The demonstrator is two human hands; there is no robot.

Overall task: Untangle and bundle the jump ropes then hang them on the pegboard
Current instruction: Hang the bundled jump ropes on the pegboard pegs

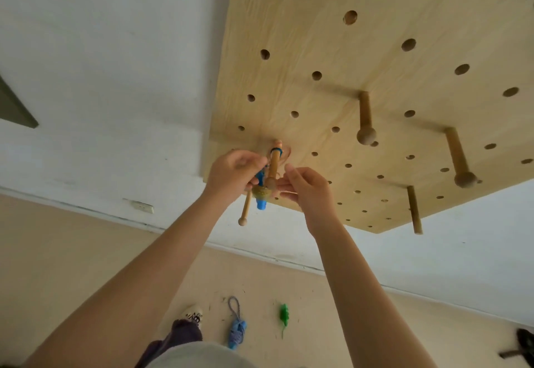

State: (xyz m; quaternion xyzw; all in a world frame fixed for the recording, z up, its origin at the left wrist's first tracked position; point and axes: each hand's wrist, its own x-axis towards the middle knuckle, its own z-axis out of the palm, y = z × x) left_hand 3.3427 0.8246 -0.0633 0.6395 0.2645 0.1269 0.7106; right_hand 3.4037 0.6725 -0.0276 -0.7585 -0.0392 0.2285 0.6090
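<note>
Your left hand [234, 174] pinches a blue-handled jump rope bundle [261, 191] against a wooden peg [273, 165] on the pegboard [332, 84]. Your right hand [309, 191], just beside the peg, has curled fingers; whether it holds anything is unclear. Below, on the beige floor [72, 252], lie a blue rope bundle [237, 330] and a green rope [284, 317], by the white wall [101, 64].

A white wall [101, 49] met a beige floor [72, 266] along a pale baseboard [260, 255]. A white outlet plate [141, 206] sat low on the wall, and 1 dark frame edge [14, 107] showed at far left. Light was soft and even.
</note>
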